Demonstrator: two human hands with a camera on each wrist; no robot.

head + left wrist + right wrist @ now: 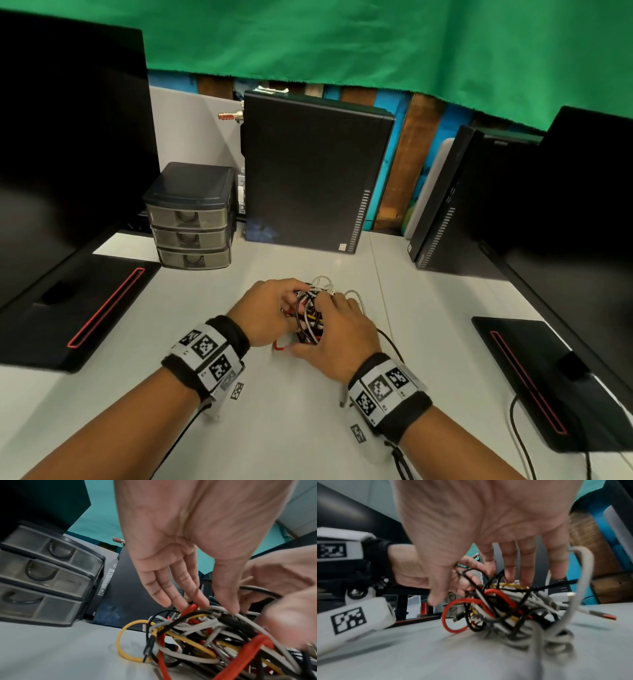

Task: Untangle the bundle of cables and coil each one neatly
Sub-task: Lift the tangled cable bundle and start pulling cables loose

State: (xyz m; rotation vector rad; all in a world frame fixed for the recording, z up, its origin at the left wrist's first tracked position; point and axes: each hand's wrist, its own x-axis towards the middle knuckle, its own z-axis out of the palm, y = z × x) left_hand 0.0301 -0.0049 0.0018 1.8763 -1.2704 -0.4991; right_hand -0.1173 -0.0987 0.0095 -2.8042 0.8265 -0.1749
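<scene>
A tangled bundle of cables (310, 315) in red, yellow, white and black lies on the white table (291, 428), between my two hands. My left hand (286, 298) reaches down on its left side; in the left wrist view its hand (207, 605) has straight fingers (181, 599) and a thumb that touch the top strands. My right hand (327, 310) covers the right side, and in its wrist view the hand (471, 591) has straight fingers (510, 572) resting on the heap. A yellow loop (123, 635), a red loop (453, 615) and a white cable (583, 574) stick out. Neither hand plainly grips a strand.
A small grey drawer unit (191, 216) stands at the back left, beside a black computer tower (308, 171). A second tower (452, 202) stands at the right. Monitor bases (68, 308) (548, 383) flank the work area. A black cord (390, 342) trails right from the bundle.
</scene>
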